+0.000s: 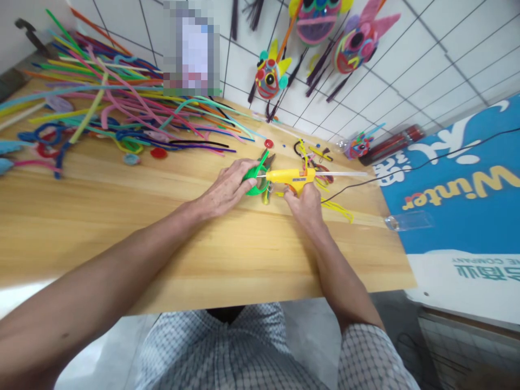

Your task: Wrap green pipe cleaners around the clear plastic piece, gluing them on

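Observation:
My left hand [230, 188] grips a green ring-shaped piece [257, 189] between thumb and fingers, near the middle of the wooden table. A green strip sticks up from it toward the upper right. My right hand [304, 201] is wrapped round the handle of a yellow glue gun [289, 176]. The metal tip of the gun points left and meets or nearly meets the green piece; contact is too small to tell. A clear glue stick [343, 174] juts out of the gun's back end. Pliers or scissors [267, 160] lie partly hidden behind the green piece.
Colourful pipe cleaners [134, 103] are heaped at the back left. Yellow pipe cleaners [340, 210] and a black cord [365, 179] lie to the right. A clear plastic bottle [410, 221] rests near the blue printed board [459, 206]. Decorated masks [268, 78] hang on the grid wall.

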`<state>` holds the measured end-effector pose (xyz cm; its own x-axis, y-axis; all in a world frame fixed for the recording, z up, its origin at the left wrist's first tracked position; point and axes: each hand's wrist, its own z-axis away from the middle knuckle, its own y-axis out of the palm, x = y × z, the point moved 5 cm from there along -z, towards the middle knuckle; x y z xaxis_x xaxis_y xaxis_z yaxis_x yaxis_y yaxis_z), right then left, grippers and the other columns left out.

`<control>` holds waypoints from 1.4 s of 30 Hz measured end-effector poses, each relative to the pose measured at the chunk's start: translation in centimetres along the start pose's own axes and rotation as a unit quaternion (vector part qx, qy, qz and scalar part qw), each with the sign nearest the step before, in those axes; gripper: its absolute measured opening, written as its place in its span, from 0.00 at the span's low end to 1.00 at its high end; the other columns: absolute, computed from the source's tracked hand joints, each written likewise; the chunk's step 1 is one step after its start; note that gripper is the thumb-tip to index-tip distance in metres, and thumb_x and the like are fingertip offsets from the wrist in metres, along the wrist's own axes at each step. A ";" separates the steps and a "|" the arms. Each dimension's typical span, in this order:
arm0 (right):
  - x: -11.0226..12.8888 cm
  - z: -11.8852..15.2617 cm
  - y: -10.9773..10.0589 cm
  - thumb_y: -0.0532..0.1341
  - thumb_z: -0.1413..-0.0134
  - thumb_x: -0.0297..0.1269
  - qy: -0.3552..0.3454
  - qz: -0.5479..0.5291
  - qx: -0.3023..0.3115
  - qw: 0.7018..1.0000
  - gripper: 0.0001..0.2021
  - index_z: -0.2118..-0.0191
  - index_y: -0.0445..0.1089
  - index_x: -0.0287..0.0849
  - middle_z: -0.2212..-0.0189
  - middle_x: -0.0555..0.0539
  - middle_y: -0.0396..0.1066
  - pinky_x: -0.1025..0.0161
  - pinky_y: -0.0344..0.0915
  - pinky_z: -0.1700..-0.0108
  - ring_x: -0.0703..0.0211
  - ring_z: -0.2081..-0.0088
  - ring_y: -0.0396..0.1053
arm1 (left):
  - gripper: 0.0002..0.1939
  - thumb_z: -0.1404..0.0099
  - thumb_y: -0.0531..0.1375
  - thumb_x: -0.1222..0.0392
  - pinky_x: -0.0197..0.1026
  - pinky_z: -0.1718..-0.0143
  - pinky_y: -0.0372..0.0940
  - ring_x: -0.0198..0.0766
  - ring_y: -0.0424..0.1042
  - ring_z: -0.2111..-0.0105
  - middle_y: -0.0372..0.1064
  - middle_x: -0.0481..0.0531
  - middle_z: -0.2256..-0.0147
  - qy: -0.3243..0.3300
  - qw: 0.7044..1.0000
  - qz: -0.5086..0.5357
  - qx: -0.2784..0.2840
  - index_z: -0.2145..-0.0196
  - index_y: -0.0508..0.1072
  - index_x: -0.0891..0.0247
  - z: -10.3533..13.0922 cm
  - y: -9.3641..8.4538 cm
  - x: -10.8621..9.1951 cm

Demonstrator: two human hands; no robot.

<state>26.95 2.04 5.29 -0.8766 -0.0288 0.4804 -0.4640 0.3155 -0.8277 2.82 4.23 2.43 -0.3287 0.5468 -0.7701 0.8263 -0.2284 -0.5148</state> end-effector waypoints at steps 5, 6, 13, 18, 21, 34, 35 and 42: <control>-0.1 0.1 -0.1 0.62 0.48 0.43 -0.006 -0.001 -0.012 1.000 0.08 0.66 0.73 0.47 0.68 0.43 0.79 0.50 0.75 0.58 0.44 0.65 0.77 | 0.31 0.18 0.49 0.36 0.60 0.27 0.60 0.56 0.65 0.29 0.66 0.62 0.30 -0.012 1.000 0.008 -0.003 0.28 0.65 0.56 0.0 0.0 0.3; -0.1 0.1 -0.1 0.62 0.48 0.44 -0.008 -0.001 -0.014 1.000 0.08 0.66 0.73 0.47 0.69 0.43 0.79 0.51 0.74 0.58 0.45 0.65 0.77 | 0.32 0.18 0.49 0.36 0.60 0.27 0.60 0.56 0.65 0.29 0.66 0.62 0.30 -0.014 1.000 0.011 -0.004 0.28 0.65 0.56 0.1 0.1 0.3; 0.0 0.0 -0.3 0.61 0.46 0.43 -0.015 0.000 -0.021 1.000 0.08 0.66 0.73 0.45 0.70 0.44 0.78 0.52 0.72 0.60 0.47 0.67 0.74 | 0.34 0.18 0.48 0.33 0.61 0.26 0.60 0.57 0.66 0.29 0.68 0.63 0.31 -0.007 1.000 0.009 -0.012 0.28 0.65 0.58 0.0 0.1 0.5; 0.1 0.1 -0.4 0.62 0.45 0.43 -0.008 -0.002 -0.022 1.000 0.08 0.66 0.72 0.45 0.71 0.44 0.77 0.53 0.71 0.60 0.48 0.67 0.73 | 0.35 0.18 0.47 0.31 0.62 0.26 0.62 0.57 0.67 0.29 0.68 0.63 0.31 -0.002 1.000 -0.004 -0.011 0.28 0.65 0.57 0.1 0.0 0.4; 0.2 0.1 -0.3 0.62 0.45 0.41 -0.015 -0.011 -0.018 1.000 0.06 0.66 0.72 0.46 0.71 0.45 0.76 0.53 0.71 0.60 0.48 0.66 0.73 | 0.36 0.18 0.46 0.31 0.62 0.27 0.62 0.57 0.67 0.29 0.68 0.64 0.31 0.004 1.000 -0.008 -0.009 0.28 0.64 0.58 0.0 0.0 0.3; 0.2 0.0 -0.3 0.61 0.45 0.41 -0.011 -0.003 -0.027 1.000 0.06 0.66 0.72 0.45 0.71 0.45 0.76 0.52 0.72 0.59 0.49 0.66 0.74 | 0.33 0.18 0.48 0.34 0.62 0.27 0.63 0.57 0.68 0.30 0.70 0.62 0.32 0.009 1.000 -0.006 -0.010 0.29 0.66 0.56 -0.1 0.0 0.3; 0.2 0.0 -0.3 0.61 0.45 0.42 -0.009 -0.001 -0.025 1.000 0.07 0.66 0.72 0.45 0.70 0.44 0.76 0.52 0.72 0.58 0.48 0.66 0.74 | 0.33 0.18 0.48 0.35 0.62 0.27 0.63 0.57 0.68 0.30 0.70 0.62 0.32 0.009 1.000 -0.006 -0.009 0.29 0.65 0.57 -0.1 -0.1 0.3; 0.2 0.1 -0.3 0.61 0.44 0.42 -0.004 0.010 -0.023 1.000 0.08 0.64 0.73 0.45 0.68 0.42 0.79 0.48 0.74 0.55 0.45 0.64 0.76 | 0.33 0.18 0.47 0.35 0.63 0.26 0.62 0.57 0.66 0.29 0.68 0.63 0.31 0.006 1.000 -0.011 -0.004 0.28 0.64 0.58 0.0 -0.1 0.2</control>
<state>26.89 1.88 5.67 -0.8871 -0.0300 0.4607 -0.4395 0.3600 -0.8229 2.67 4.32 2.33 -0.3410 0.5617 -0.7537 0.8223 -0.2104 -0.5288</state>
